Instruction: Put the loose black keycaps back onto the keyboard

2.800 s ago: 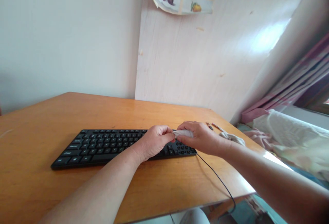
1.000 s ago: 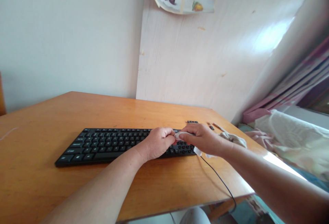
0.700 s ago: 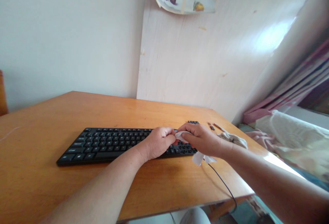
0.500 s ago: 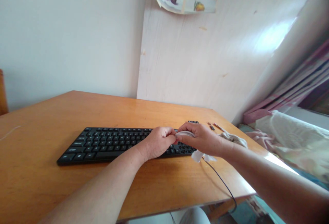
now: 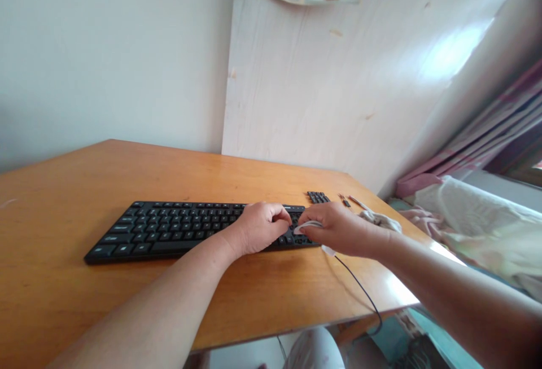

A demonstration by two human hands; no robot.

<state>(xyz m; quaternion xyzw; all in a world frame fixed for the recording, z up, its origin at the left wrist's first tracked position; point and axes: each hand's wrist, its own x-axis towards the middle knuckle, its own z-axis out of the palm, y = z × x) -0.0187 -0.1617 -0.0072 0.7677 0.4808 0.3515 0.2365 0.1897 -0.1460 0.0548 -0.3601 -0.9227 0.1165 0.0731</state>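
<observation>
A black keyboard point(image 5: 182, 228) lies across the wooden table, and at its right end several key positions show open sockets without caps. My left hand point(image 5: 263, 225) rests over the keyboard's right half, thumb and forefinger closed together; whatever may be between them is hidden. Just to its right, my right hand point(image 5: 330, 225) pinches a folded white tissue point(image 5: 308, 225) above the bare sockets. A loose end of the tissue hangs below the palm. The two hands are slightly apart.
Loose black keycaps point(image 5: 317, 197) sit behind my right hand. Beyond them are small slim tools point(image 5: 345, 200) and a crumpled greyish cloth point(image 5: 381, 221). A black cable point(image 5: 358, 281) runs over the front edge of the wooden table point(image 5: 254, 295). A bed stands at the right.
My hands have come apart; before, their fingertips met at the tissue. The tissue stays in my right hand, now lower over the sockets. The view has shifted slightly downward.
</observation>
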